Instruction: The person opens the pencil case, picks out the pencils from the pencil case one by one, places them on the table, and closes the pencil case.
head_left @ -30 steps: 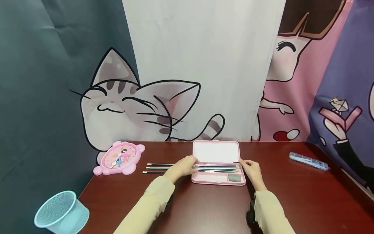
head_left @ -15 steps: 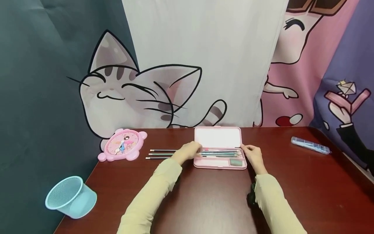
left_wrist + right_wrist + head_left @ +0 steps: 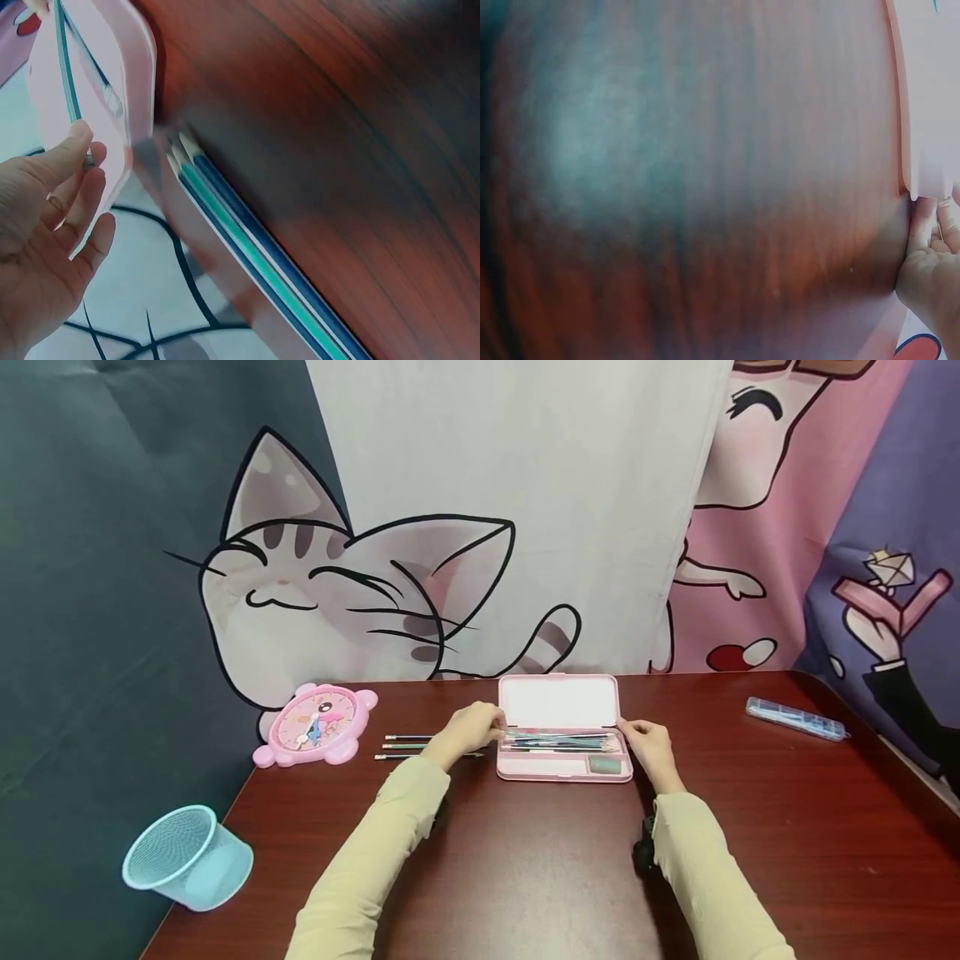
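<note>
An open pink pencil case stands on the table with its lid raised against the back. Several pencils and a grey-green eraser lie in it. My left hand is at the case's left end. In the left wrist view its thumb and forefinger pinch the end of a teal pencil, which extends over the case. Three pencils lie side by side on the table below that hand. At the case's right end, my right hand holds the edge with thumb and fingers; in the right wrist view its fingertips meet the rim.
A pink toy clock lies at the table's back left. The light-blue mesh basket is by the left edge. Toward the back right sits a clear blue plastic box. Behind the table hangs a printed curtain.
The head view has tilted, so everything sits higher in it. My left hand has drawn back leftward over the case's left end. My right hand stays at the right end.
</note>
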A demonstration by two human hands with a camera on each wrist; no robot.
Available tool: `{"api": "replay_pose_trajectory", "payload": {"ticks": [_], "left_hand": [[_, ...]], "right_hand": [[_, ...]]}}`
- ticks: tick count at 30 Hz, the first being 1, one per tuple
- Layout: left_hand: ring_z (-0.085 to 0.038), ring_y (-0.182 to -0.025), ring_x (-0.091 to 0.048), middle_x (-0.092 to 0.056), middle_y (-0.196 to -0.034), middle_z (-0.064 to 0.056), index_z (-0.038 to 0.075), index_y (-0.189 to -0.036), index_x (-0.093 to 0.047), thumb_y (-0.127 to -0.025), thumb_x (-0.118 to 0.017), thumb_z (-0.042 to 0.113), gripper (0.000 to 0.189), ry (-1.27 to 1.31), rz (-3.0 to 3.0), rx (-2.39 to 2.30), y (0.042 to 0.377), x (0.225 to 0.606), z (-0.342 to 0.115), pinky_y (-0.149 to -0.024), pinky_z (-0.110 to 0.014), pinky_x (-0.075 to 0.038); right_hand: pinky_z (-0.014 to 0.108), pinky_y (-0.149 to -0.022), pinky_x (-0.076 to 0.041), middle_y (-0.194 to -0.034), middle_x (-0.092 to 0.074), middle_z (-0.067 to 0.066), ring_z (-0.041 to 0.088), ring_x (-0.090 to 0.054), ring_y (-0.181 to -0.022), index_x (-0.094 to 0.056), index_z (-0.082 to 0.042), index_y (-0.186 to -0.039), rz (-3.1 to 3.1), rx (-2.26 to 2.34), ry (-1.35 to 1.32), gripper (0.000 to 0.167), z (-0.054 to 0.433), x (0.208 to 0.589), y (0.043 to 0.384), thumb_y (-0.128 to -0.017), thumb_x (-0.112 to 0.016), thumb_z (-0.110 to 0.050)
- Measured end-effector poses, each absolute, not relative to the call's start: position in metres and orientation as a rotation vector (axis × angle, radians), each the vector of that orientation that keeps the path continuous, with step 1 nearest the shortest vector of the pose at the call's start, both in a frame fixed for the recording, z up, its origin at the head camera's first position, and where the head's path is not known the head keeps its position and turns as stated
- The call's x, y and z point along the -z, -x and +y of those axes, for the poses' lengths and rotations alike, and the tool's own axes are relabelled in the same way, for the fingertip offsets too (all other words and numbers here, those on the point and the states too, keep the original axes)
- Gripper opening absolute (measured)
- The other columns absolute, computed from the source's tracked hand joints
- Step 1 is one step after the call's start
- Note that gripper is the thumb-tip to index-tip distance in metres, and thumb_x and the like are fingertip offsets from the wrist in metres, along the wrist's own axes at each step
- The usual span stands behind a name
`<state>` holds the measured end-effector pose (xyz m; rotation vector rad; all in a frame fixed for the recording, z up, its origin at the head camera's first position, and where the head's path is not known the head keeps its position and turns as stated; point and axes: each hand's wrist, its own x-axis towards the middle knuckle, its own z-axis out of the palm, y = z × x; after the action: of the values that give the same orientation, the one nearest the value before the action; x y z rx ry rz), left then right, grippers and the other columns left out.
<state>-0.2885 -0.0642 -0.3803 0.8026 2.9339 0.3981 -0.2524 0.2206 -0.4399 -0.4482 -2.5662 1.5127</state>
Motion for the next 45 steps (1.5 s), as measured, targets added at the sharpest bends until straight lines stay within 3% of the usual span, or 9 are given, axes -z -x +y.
{"api": "replay_pose_trajectory", "payload": {"ticks": [13, 21, 27, 41, 45], "left_hand": [[-0.017, -0.091, -0.063, -0.07, -0.087, 0.0, 0.013, -0.087, -0.068, -0.082, -0.066, 0.018, 0.007, -0.678, 2.974, -0.612, 0.282, 0.383, -0.15, -0.078, -0.04, -0.048], [-0.02, -0.077, -0.062, -0.068, -0.079, -0.01, 0.001, -0.084, -0.066, -0.081, -0.065, 0.007, 0.007, -0.821, 2.901, -0.773, 0.268, 0.391, -0.215, -0.076, -0.035, -0.048], [-0.016, -0.074, -0.059, -0.066, -0.074, -0.008, 0.0, -0.08, -0.065, -0.079, -0.066, 0.005, 0.005, -0.789, 2.88, -0.789, 0.257, 0.404, -0.251, -0.074, -0.033, -0.046], [-0.015, -0.071, -0.058, -0.065, -0.072, -0.006, -0.002, -0.078, -0.064, -0.078, -0.066, 0.005, 0.007, -0.719, 2.984, -0.719, 0.252, 0.414, -0.264, -0.071, -0.033, -0.047], [-0.02, -0.073, -0.059, -0.065, -0.076, -0.011, -0.002, -0.082, -0.064, -0.078, -0.065, 0.001, 0.005, -0.678, 3.02, -0.666, 0.253, 0.414, -0.265, -0.071, -0.036, -0.047]], "right_hand": [[0.04, -0.089, -0.039, -0.111, -0.059, 0.026, 0.03, -0.051, -0.099, -0.061, 0.008, -0.107, -2.547, -1.469, 0.451, 0.044, 0.224, 0.439, 0.249, -0.091, -0.052, -0.032], [0.04, -0.091, -0.039, -0.111, -0.059, 0.026, 0.03, -0.051, -0.101, -0.062, 0.008, -0.107, -2.553, -1.467, 0.445, 0.045, 0.223, 0.443, 0.245, -0.091, -0.052, -0.033], [0.039, -0.088, -0.039, -0.109, -0.06, 0.026, 0.028, -0.05, -0.098, -0.062, 0.008, -0.107, -2.545, -1.469, 0.434, 0.045, 0.225, 0.442, 0.245, -0.091, -0.052, -0.034], [0.043, -0.095, -0.039, -0.121, -0.053, 0.027, 0.029, -0.047, -0.107, -0.054, 0.006, -0.119, -2.697, -1.552, 0.262, 0.056, 0.234, 0.438, 0.248, -0.088, -0.055, -0.041], [0.032, -0.089, -0.043, -0.12, -0.054, 0.026, 0.025, -0.05, -0.104, -0.051, 0.006, -0.122, -2.737, -1.547, 0.176, 0.054, 0.235, 0.442, 0.25, -0.089, -0.054, -0.037]]}}
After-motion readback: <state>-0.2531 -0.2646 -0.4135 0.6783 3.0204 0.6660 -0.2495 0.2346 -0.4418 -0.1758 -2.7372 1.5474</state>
